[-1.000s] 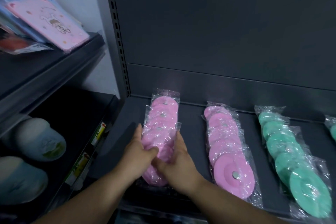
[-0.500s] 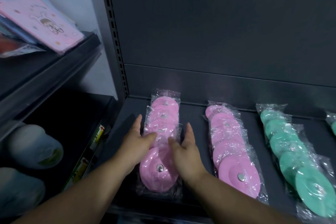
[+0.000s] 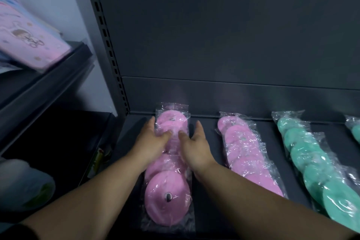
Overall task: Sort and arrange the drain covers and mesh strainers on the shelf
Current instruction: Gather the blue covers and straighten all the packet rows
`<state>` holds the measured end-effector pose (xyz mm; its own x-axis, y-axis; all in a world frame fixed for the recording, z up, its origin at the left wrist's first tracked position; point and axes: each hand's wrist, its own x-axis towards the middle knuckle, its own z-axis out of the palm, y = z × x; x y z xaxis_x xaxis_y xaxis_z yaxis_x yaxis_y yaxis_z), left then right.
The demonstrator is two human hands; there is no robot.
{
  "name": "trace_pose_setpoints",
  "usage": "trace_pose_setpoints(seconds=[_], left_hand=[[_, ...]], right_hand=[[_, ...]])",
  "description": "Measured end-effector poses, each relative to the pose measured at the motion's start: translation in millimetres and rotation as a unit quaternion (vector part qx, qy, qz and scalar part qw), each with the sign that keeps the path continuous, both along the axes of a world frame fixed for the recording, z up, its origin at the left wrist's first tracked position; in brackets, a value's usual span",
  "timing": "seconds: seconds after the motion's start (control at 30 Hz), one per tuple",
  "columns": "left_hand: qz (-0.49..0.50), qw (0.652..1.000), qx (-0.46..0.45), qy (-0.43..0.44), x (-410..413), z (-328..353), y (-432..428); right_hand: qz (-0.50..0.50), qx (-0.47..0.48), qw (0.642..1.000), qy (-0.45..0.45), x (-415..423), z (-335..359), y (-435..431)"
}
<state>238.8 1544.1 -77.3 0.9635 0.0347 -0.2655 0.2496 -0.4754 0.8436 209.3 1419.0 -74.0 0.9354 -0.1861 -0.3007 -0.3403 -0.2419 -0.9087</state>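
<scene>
pink drain covers (image 3: 167,197) lie in 1 overlapped row at the left end of the shelf (image 3: 261,128). left hand (image 3: 153,140) and right hand (image 3: 196,142), fingers straight, flank it; better to press evenly from both sides.

The picture is dim and bluish. Small white glints lie on the plastic wrappers (image 3: 251,154). The dark back panel (image 3: 214,35) shows a faint pink reflection low down. The left edge is blurred and bent by the wide lens; the pink packet (image 3: 29,43) there is soft.
</scene>
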Motion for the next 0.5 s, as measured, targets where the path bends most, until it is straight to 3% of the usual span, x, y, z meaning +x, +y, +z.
trace_pose_setpoints(seconds=[0.23, 0.37, 0.5], left_hand=[[-0.050, 0.992, 0.109, -0.038, -0.1, -4.4, -4.3], [-0.010, 0.988, 0.117, -0.102, -3.4, 20.7, -13.7], [-0.054, 0.978, 0.097, -0.175, -30.4, 34.8, -54.8]], right_hand=[[0.018, 0.007, 1.000, 0.017, 4.1, 2.4, 1.7], [-0.023, 0.004, 0.998, -0.052, 0.3, 15.0, -26.9], [-0.100, -0.002, 0.988, -0.120, -13.7, 27.1, -77.5]])
